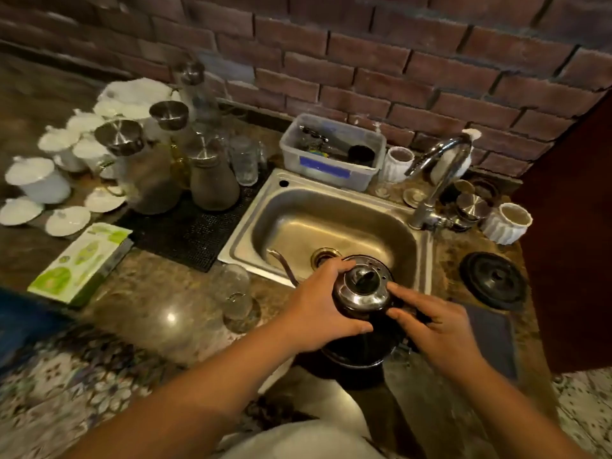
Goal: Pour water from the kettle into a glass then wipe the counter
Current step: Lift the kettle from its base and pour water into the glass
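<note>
Gripping the kettle (362, 294) between both hands — left hand (319, 308) cupping, right hand (437, 329) pinching — beside the glass (235, 293).

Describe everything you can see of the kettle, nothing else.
The kettle is a dark-bodied gooseneck type with a shiny, domed metal lid topped by a black knob. Small holes show in the rim around the lid. A thin curved spout leaves its left side and reaches over the sink's front edge. It stands upright at the counter's front, just before the sink, apparently on a dark round base. The left hand cups its left side; the right hand's fingers touch the lid's right edge.
</note>
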